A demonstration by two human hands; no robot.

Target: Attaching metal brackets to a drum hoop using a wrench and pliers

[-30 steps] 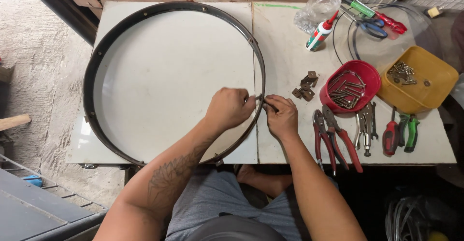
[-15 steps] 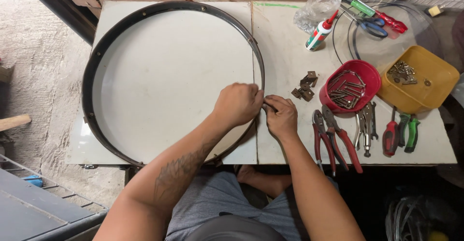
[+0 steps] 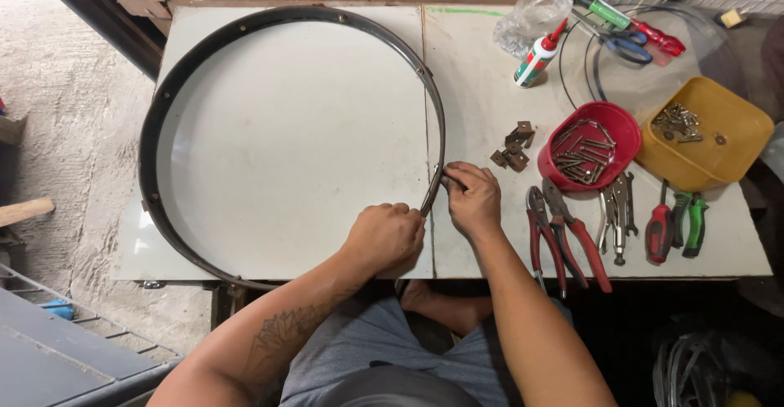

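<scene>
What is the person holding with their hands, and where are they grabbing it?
Both hands hold the big dark metal hoop at its near right rim: left hand grips lower, right hand pinches just above.

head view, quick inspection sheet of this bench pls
surface: pale table, two panels with a seam between them
job's things: large dark metal hoop lying flat; small brown brackets beside it
clutter: red bowl of nails, yellow tray of screws, red pliers, screwdrivers, glue bottle, scissors
grippers: left hand and right hand both on the hoop's near right rim; grip unclear
cables: thin wire loop at back right
surroundings: concrete floor on the left
</scene>
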